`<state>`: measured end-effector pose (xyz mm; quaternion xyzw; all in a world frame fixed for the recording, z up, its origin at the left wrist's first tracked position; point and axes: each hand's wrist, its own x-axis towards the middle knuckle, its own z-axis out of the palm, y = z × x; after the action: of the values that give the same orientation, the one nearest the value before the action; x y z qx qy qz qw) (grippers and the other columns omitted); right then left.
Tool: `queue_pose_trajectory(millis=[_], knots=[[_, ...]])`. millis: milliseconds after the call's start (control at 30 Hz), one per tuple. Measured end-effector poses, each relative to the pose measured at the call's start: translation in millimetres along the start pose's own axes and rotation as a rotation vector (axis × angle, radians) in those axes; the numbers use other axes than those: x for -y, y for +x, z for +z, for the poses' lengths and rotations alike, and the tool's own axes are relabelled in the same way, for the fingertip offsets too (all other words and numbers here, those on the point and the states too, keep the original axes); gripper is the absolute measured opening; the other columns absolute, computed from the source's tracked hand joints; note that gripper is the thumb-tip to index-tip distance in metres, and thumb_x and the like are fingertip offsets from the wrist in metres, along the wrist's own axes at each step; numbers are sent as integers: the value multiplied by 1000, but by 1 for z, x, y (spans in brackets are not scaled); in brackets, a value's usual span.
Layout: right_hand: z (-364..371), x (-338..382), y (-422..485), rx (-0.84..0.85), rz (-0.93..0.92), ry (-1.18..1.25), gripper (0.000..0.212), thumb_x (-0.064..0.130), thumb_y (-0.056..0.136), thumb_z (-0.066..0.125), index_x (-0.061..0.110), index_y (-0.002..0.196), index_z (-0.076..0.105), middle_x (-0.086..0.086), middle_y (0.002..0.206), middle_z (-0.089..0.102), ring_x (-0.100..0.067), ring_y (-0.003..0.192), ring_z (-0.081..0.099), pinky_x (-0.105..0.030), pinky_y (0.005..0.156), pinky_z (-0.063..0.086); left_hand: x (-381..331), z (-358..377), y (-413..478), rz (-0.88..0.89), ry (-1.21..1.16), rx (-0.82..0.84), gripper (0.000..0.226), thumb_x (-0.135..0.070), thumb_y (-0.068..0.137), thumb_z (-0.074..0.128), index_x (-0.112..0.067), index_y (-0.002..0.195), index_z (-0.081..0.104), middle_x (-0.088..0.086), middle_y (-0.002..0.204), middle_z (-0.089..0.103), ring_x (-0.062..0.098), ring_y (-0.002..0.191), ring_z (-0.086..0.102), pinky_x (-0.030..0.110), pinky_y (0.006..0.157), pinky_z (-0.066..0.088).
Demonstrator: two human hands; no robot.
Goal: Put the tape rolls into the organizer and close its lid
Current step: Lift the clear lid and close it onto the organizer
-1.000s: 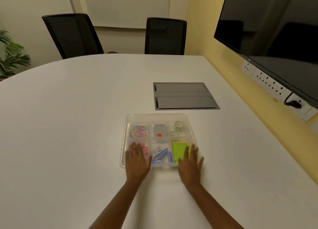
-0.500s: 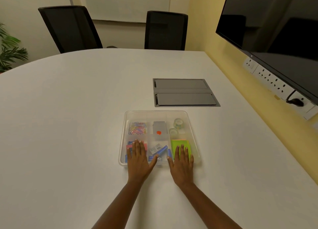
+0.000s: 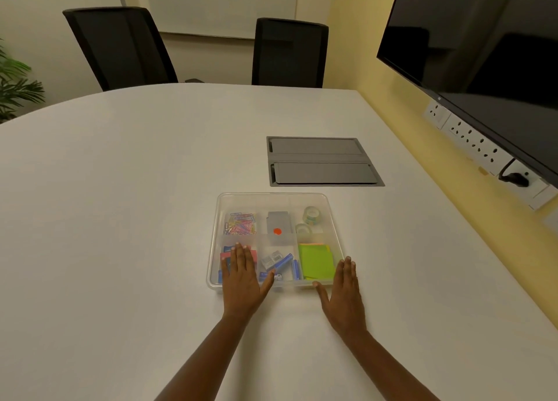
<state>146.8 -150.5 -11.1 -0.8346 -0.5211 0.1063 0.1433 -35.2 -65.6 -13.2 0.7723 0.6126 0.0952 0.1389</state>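
Wide bare table (image 3: 120,219) lies left of the clear organizer (image 3: 332,219), free for a reach. Behind it, just apart, a grey hatch (image 3: 320,162) sits flush in the tabletop. On the right, the wall screen (image 3: 483,53) overhangs the table edge. The left hand (image 3: 241,277) lies flat across the organizer's near-left corner; the right hand (image 3: 344,292) lies flat at its near-right corner.

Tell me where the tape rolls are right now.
In the head view, the two tape rolls sit in the organizer's far right compartment, just beyond the green sticky notes and right of the grey box with the orange dot.
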Motion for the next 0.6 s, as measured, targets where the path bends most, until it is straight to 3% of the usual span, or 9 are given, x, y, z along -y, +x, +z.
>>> queue_pose_trajectory(millis=[167, 267, 333, 433, 600], knots=[[-12, -2, 3, 79, -13, -34, 134, 86, 46, -27, -1, 144, 4, -19, 157, 2, -28, 147, 2, -35, 120, 10, 1, 2, 2, 6, 8, 6, 124, -78, 48, -34, -7, 145, -1, 13, 157, 2, 27, 146, 0, 38, 116, -6], [-18, -4, 11, 119, -30, -84, 103, 76, 73, 9, 3, 145, 7, -16, 158, 3, -26, 147, 1, -39, 120, 12, 8, -3, 9, 29, 15, 1, 126, -78, 50, -33, -7, 144, 13, 14, 155, 17, 29, 144, 14, 40, 119, 11], [-22, -5, 19, 147, -43, -129, 91, 70, 81, 16, 6, 146, 7, -13, 158, 3, -25, 147, 0, -42, 120, 14, 18, -10, 16, 30, -11, -20, 125, -77, 54, -31, -7, 142, 22, 15, 152, 28, 30, 141, 24, 42, 116, 20], [-27, -2, 36, 188, -64, -172, 97, 72, 74, -1, 7, 146, 6, -11, 159, 1, -25, 147, 0, -44, 119, 16, 36, -17, 26, -29, 5, -42, 122, -74, 53, -34, -7, 144, 14, 15, 155, 17, 29, 145, 12, 43, 119, 11], [-22, 5, 71, 167, -93, -149, 72, 48, 95, 34, 3, 145, 8, -13, 158, 3, -25, 147, 2, -45, 118, 19, 51, -23, 35, -53, -64, 13, 126, -80, 45, -32, -7, 144, -4, 12, 157, -3, 26, 146, -1, 40, 119, 5]])
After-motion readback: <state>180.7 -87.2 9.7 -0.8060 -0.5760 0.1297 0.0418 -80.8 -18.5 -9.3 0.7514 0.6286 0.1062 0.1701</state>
